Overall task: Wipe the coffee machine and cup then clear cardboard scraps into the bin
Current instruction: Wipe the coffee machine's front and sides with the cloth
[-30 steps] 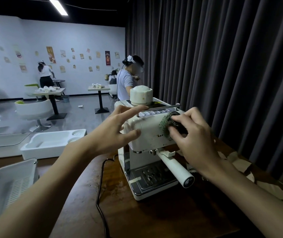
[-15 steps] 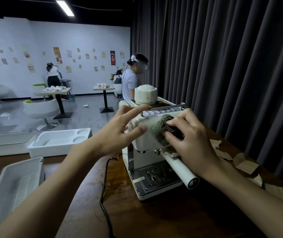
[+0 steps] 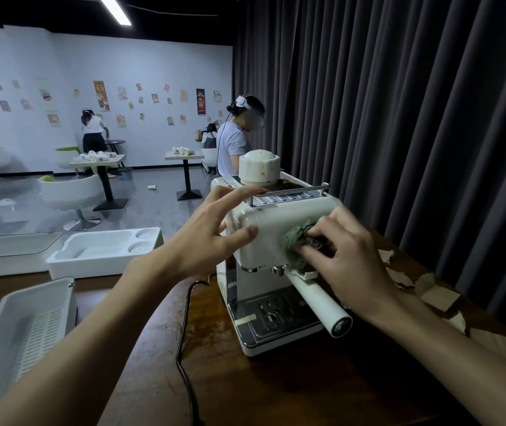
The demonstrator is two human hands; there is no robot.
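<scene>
Green-grey cloth [image 3: 294, 239] pressed against the front of the cream coffee machine [image 3: 276, 219].

Our right hand [image 3: 353, 262] bunches the cloth in curled fingers against the upper front panel, just above the portafilter handle [image 3: 319, 299], which juts toward five o'clock. Our left hand [image 3: 208, 238] braces the machine's top left corner with its fingers spread and fairly straight and its thumb flat on the front face, gripping nothing. The machine stands mid-view on the dark wooden table [image 3: 291, 388]. A stained white cup [image 3: 259, 169] sits on its top at twelve o'clock (upside down, as far as we can see). Torn cardboard scraps [image 3: 437, 296] lie on the table at three o'clock of the machine. A black cable [image 3: 179, 355] trails toward six o'clock, and a white slotted tray [image 3: 30, 327] sits at eight o'clock.
</scene>
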